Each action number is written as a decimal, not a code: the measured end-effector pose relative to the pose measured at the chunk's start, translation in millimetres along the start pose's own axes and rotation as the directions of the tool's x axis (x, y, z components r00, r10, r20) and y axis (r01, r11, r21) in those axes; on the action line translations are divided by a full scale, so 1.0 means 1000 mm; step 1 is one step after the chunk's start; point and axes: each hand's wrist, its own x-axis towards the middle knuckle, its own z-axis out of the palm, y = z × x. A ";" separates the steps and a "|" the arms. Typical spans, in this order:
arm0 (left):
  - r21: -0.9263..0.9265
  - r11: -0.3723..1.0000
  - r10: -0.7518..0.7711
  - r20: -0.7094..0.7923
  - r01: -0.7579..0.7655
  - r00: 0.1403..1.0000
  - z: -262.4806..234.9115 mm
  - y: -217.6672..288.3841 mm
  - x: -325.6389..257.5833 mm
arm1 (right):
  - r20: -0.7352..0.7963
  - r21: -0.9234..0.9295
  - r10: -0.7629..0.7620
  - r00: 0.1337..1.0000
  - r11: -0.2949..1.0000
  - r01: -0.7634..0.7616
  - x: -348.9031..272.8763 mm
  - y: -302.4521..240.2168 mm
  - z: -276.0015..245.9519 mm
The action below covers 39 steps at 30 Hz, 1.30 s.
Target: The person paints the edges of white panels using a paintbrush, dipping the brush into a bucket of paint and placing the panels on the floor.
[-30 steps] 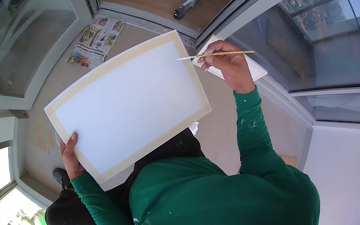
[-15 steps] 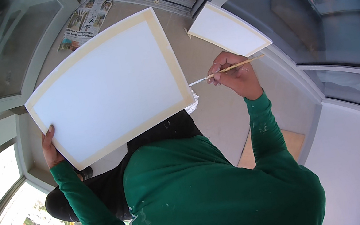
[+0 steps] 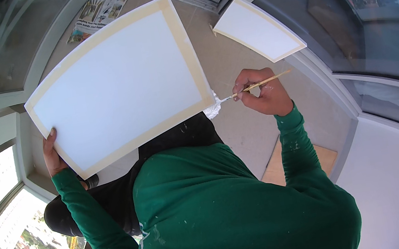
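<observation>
Right hand (image 3: 263, 98), now lower at centre right, pinches a thin paintbrush (image 3: 256, 85) with its tip at the white board's (image 3: 119, 85) lower right corner, while left hand (image 3: 53, 157) grips the board's left edge

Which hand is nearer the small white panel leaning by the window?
Right. The right hand, holding a thin brush, sits just below the small panel; the left hand grips the large panel far across.
</observation>
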 end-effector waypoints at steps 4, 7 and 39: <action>-0.031 1.000 -0.003 0.001 0.003 1.000 0.002 0.001 -0.001 | 0.010 -0.043 0.001 1.000 0.999 0.000 0.001 -0.001 0.002; -0.033 0.999 0.005 0.011 -0.004 1.000 0.003 0.001 0.000 | 0.016 -0.081 -0.010 1.000 0.997 0.011 0.002 0.002 0.003; -0.008 1.000 0.025 0.007 -0.025 1.000 -0.009 -0.004 0.003 | -0.160 0.076 -0.066 0.985 0.994 0.079 0.001 0.021 0.013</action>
